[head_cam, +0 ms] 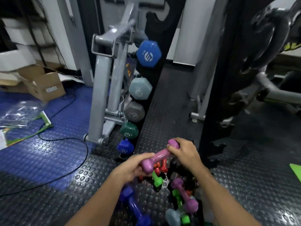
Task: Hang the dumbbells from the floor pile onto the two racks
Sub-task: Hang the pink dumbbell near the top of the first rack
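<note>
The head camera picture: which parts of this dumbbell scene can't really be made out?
- Floor pile, head view: its near part is cut off by the bottom edge, and the arms cover more, so no count.
- Pink dumbbell: both ends are partly wrapped by the left hand and right hand.
- Left rack: only the dumbbells' end faces show; pegs hidden.
- Right rack: dark, its hooks indistinct.
- Weight markings: too blurred to read.

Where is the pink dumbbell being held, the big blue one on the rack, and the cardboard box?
pink dumbbell [160,154], head view, middle of its handle
big blue dumbbell [148,54], head view, hexagonal end face
cardboard box [48,88], head view, front side
</note>
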`<state>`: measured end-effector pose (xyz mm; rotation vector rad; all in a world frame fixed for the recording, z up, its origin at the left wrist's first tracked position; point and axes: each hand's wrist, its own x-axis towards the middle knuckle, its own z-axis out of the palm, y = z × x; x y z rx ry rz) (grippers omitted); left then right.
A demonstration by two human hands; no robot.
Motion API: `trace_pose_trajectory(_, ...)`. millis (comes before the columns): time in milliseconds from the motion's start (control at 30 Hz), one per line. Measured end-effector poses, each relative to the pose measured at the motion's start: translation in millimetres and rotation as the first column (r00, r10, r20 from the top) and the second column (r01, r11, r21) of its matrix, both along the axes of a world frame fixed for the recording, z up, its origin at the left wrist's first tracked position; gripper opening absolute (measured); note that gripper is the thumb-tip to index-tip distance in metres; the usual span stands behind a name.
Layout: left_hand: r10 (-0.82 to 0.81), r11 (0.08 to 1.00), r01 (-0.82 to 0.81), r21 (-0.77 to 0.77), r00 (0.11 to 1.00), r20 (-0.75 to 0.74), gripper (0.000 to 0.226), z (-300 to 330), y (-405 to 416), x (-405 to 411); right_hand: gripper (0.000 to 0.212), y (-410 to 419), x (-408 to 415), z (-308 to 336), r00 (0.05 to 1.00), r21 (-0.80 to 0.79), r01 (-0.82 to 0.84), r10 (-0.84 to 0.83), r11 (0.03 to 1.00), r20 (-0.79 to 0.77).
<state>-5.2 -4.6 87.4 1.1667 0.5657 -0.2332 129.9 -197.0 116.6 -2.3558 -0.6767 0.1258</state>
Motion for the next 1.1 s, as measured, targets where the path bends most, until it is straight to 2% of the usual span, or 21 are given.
trace_pose_trajectory(100,-0.055,0.996,0.049,0.071,0.995,0.086,0.056,48.6,3.1,-0.4,0.036,2.3,2.6,48.2,0.998,-0.010,-0.016,0.017,1.000,0.060)
trace_pose_trajectory(267,-0.076,0.982,0.036,0.185,0.974,0.215,0.040,117.9,8.2,1.8,0.044,10.3,5.9,116.3,0.991,0.027,-0.024,0.020,0.999,0.132)
trace_pose_trajectory(433,-0.128,0.936,0.021,0.351,0.950,0.284,0.044,180.0,12.5,-0.8,0.054,20.4,3.6,179.9,0.980,0.065,-0.052,0.038,0.997,0.197)
trace_pose_trajectory(567,-0.141,0.912,-0.006,0.411,0.934,0.327,0.030,222.6,13.1,-2.8,0.048,27.8,2.3,225.2,0.966,0.067,-0.080,0.061,0.995,0.250)
trace_pose_trajectory(733,-0.112,0.939,-0.027,0.344,0.920,0.376,0.040,261.4,13.9,-5.2,0.025,40.5,-0.6,277.0,0.947,0.054,-0.107,0.085,0.993,0.309)
trace_pose_trajectory(900,0.039,0.958,-0.171,0.228,0.872,0.489,0.046,286.5,13.1,-1.8,0.037,56.4,-1.6,322.0,0.933,0.149,-0.106,0.046,0.983,0.357)
trace_pose_trajectory(1033,0.224,0.962,-0.274,0.020,0.825,0.520,0.057,310.2,13.3,-1.9,0.052,71.1,-5.0,351.9,0.941,0.215,-0.166,0.089,0.962,0.325)
trace_pose_trajectory(1100,0.302,0.948,-0.310,-0.070,0.809,0.505,0.053,322.9,13.5,-2.9,0.058,77.2,-5.4,363.5,0.941,0.240,-0.202,0.120,0.949,0.317)
